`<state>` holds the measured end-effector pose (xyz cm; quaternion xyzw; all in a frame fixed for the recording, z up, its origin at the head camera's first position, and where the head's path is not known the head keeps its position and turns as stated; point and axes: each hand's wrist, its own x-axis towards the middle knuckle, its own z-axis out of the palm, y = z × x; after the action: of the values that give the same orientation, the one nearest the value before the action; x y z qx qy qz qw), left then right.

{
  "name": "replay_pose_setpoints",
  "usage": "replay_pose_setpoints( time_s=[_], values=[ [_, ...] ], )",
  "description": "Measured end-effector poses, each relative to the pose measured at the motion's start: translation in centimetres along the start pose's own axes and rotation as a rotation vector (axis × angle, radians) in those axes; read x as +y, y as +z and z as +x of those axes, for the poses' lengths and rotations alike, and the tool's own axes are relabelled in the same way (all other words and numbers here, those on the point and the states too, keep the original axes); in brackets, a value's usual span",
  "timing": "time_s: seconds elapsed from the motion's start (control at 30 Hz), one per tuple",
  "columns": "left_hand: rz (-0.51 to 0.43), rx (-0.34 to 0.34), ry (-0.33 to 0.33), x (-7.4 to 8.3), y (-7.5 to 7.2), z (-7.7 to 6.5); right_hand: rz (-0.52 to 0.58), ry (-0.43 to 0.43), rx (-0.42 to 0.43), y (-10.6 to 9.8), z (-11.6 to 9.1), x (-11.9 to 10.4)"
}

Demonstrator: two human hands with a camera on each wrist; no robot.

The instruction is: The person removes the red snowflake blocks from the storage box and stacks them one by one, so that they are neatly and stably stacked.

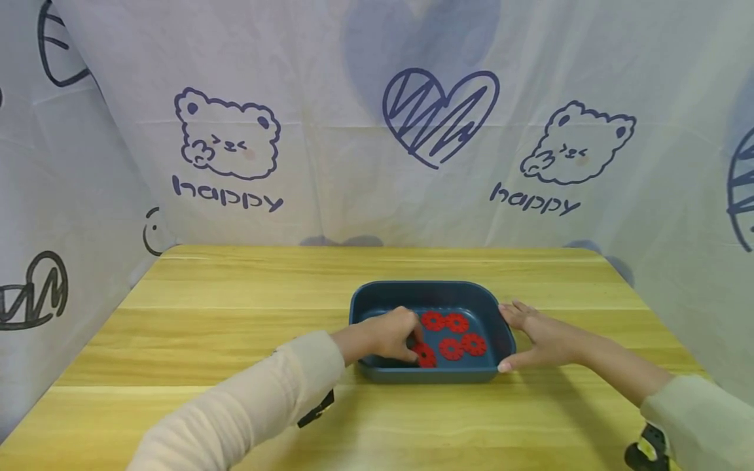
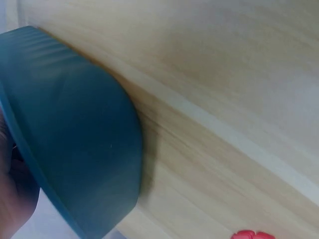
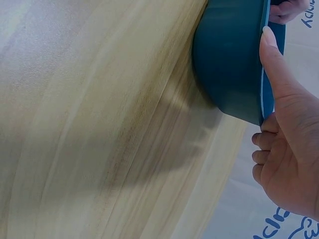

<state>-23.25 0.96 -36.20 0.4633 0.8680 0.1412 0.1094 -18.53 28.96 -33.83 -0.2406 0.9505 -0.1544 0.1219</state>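
Observation:
A dark blue-green rectangular bin stands on the wooden table, with several red notched plastic discs lying flat on its floor. My left hand reaches over the bin's left side, and its thumb and fingers pinch a red disc near the front wall. At the right end, my right hand grips the bin by its rim. In the right wrist view its thumb presses on the rim, and the fingers bend at the outside. The left wrist view shows mostly the bin's outer wall.
Bare wooden tabletop surrounds the bin. Another red piece shows on the table at the bottom edge of the left wrist view. A white cloth printed with hearts and bears hangs behind the table and along its sides.

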Motion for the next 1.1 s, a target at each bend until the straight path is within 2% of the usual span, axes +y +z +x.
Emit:
replay_pose_setpoints(
  time_s=[0.3,0.67,0.83,1.1],
  values=[
    [0.030,0.040,0.058,-0.9,-1.0,-1.1,-0.004,-0.003,0.002,0.1,0.0,0.0],
    [0.052,0.104,0.078,-1.9,-1.8,-2.6,-0.003,-0.003,0.002,0.0,-0.1,0.0],
    [0.042,0.106,0.069,-2.2,-2.1,-3.2,-0.006,-0.005,0.000,0.0,0.0,0.1],
    [0.041,0.146,0.121,-2.5,-2.7,-4.2,-0.013,-0.008,0.000,0.0,0.1,0.1]
  ],
)
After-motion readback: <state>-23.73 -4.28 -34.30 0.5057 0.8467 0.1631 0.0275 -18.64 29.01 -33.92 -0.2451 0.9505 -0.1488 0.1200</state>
